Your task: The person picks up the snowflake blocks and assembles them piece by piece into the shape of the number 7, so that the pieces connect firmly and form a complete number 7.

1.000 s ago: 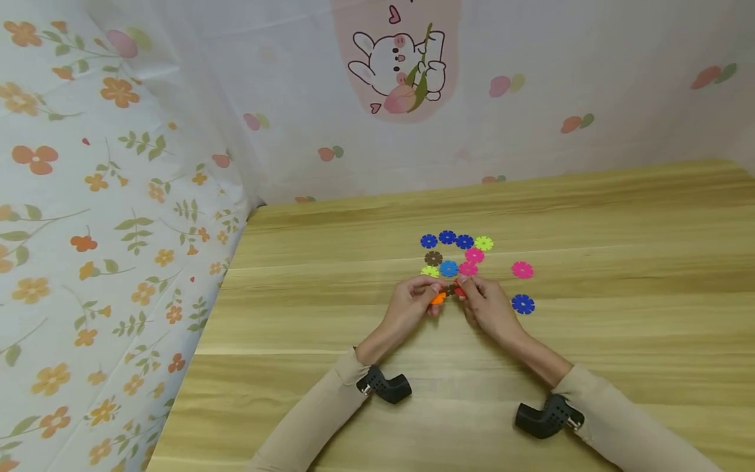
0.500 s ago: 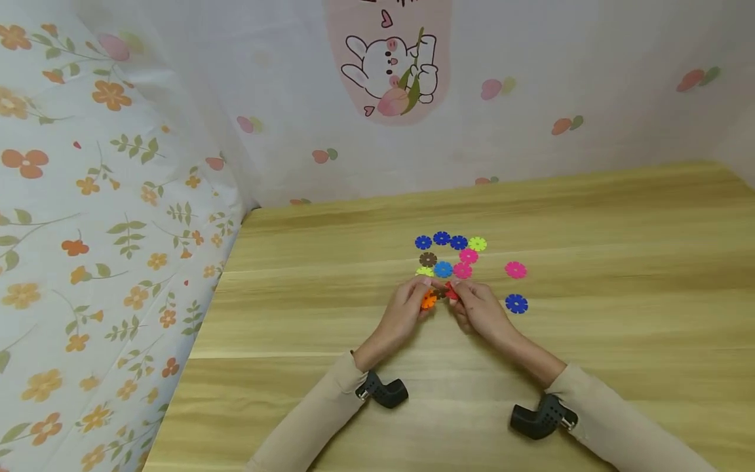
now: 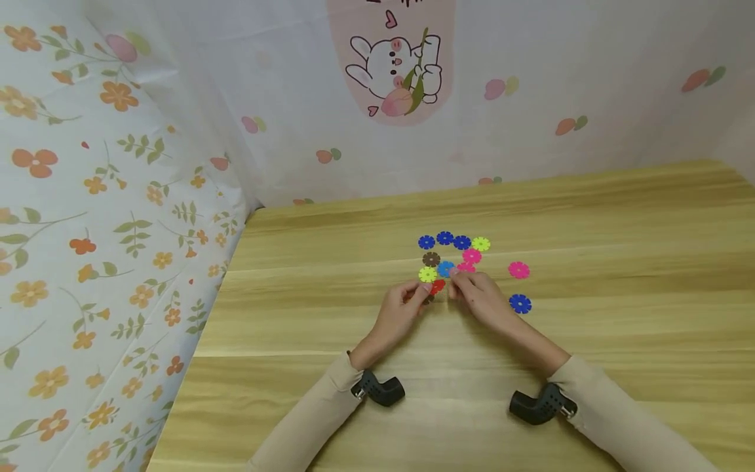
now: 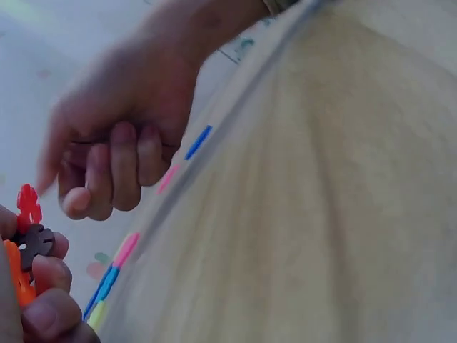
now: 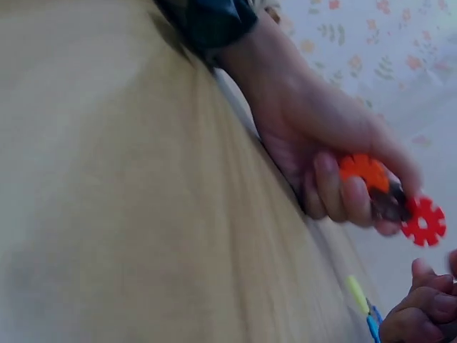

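Gripping in the curled fingers of the left hand (image 3: 399,314) a linked run of three notched snowflake discs: red disc (image 5: 431,214) outermost, brown disc (image 4: 39,239) in the middle, orange disc (image 5: 363,168) deepest in the grip. Held just beside the near left of a loop of similar discs on the wooden bench (image 3: 330,249). Bending the fingers of the right hand (image 3: 486,303) loosely, with nothing visible in them, at the near right of the loop, partly covering a near pink disc (image 3: 468,267).

Counting round the loop from far left: three dark blue discs (image 3: 442,237), a far lime disc (image 3: 481,246), a far pink disc (image 3: 472,259), the covered pink one, a light blue disc (image 3: 445,272), a near lime disc (image 3: 424,275), another brown one (image 3: 431,262). Too small to tell whether linked. Apart to the right, a lone pink disc (image 3: 516,269) and, nearer, a lone dark blue disc (image 3: 516,304).
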A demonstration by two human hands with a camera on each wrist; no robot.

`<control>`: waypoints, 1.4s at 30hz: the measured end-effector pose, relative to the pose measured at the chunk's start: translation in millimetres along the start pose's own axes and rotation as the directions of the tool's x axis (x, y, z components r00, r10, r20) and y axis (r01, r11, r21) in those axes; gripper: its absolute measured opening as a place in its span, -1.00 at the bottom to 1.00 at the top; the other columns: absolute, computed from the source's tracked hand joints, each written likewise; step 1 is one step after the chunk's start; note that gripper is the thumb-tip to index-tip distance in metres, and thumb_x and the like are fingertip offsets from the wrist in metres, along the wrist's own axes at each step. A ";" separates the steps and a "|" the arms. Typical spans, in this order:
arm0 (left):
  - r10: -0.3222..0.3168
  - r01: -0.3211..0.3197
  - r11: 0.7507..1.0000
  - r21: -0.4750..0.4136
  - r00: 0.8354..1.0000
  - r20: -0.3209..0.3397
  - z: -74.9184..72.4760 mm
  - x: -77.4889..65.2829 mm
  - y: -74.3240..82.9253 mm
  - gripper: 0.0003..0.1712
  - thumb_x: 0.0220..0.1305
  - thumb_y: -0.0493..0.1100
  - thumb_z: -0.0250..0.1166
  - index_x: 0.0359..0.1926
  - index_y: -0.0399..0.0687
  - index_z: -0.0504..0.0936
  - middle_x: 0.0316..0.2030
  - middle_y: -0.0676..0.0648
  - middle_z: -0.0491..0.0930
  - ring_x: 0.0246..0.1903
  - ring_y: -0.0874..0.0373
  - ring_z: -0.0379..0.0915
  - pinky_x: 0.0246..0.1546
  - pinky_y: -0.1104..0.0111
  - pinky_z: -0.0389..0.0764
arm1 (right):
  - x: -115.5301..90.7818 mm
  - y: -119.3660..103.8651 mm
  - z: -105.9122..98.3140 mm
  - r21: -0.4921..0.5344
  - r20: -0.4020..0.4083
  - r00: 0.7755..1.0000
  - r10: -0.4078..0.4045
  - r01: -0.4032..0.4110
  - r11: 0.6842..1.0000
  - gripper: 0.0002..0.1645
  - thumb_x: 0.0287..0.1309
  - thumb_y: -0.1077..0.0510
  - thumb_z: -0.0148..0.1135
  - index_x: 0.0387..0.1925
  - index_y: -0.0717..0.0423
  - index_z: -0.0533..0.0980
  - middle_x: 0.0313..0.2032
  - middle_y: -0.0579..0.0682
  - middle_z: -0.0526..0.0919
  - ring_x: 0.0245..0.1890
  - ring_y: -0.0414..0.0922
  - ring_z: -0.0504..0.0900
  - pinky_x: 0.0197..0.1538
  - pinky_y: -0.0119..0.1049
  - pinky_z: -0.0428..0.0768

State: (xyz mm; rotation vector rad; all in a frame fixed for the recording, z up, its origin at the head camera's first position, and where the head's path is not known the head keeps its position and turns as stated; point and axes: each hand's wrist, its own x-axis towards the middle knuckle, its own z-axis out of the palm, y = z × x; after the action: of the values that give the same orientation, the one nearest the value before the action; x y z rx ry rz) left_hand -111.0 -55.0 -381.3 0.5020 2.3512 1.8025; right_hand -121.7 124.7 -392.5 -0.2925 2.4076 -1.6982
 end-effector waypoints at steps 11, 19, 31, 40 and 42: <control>0.024 -0.029 0.999 -0.043 0.995 -0.093 -10.2 3.3 -1.2 -0.67 0.35 -0.33 -0.02 -0.43 -0.57 0.50 -0.55 -0.40 0.41 -0.64 0.29 0.15 -0.59 0.51 0.21 | 30.8 8.6 12.0 -0.408 -0.089 0.975 -0.201 0.149 0.901 -0.79 0.12 0.19 0.22 -0.23 0.25 0.55 -0.75 -0.10 0.31 -0.73 -0.20 0.23 -0.62 -0.36 0.26; 0.107 -0.106 0.994 0.036 0.993 -0.048 -12.9 1.6 -2.4 -0.74 0.29 -0.32 0.07 -0.38 -0.52 0.54 -0.45 -0.39 0.52 -0.49 0.08 0.30 -0.43 0.49 0.30 | 39.3 -5.9 23.2 -0.571 -0.055 0.981 -0.188 0.123 0.812 -0.50 -0.15 0.49 0.15 -0.03 0.41 0.49 -0.78 -0.07 0.30 -0.77 -0.22 0.15 -0.67 -0.39 0.14; 0.069 -0.063 0.995 0.083 0.995 -0.070 -8.9 2.1 -1.5 -0.77 0.29 -0.33 0.06 -0.38 -0.46 0.55 -0.53 -0.39 0.44 -0.57 0.33 0.20 -0.48 0.50 0.26 | 37.7 -2.9 21.6 -0.521 -0.058 0.985 -0.161 0.108 0.847 -0.67 -0.19 0.51 0.13 -0.25 0.37 0.51 -0.71 -0.05 0.38 -0.71 -0.19 0.26 -0.63 -0.37 0.22; 0.077 -0.070 0.991 0.115 0.995 -0.060 -8.0 1.6 -2.0 -0.78 0.28 -0.31 0.10 -0.41 -0.40 0.57 -0.55 -0.29 0.47 -0.55 0.34 0.22 -0.47 0.49 0.26 | 35.3 -5.1 18.1 -0.524 -0.070 0.992 -0.102 0.051 0.850 -0.62 -0.10 0.48 0.14 -0.13 0.43 0.46 -0.71 -0.01 0.40 -0.76 -0.19 0.27 -0.68 -0.38 0.23; 0.080 -0.072 0.989 0.131 0.995 -0.055 -8.1 1.2 -1.8 -0.80 0.26 -0.31 0.12 -0.42 -0.36 0.58 -0.55 -0.18 0.47 -0.53 0.35 0.22 -0.46 0.49 0.26 | 35.7 -5.5 18.5 -0.527 -0.063 0.993 -0.100 0.052 0.848 -0.66 -0.08 0.48 0.12 -0.15 0.44 0.48 -0.69 0.00 0.42 -0.75 -0.19 0.29 -0.67 -0.38 0.25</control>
State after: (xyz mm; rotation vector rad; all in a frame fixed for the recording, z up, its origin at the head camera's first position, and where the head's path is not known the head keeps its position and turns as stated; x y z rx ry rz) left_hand -114.8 -62.3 -380.7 0.5682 2.5347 1.7279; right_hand -151.0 96.8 -394.6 -0.3956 2.9291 -1.0534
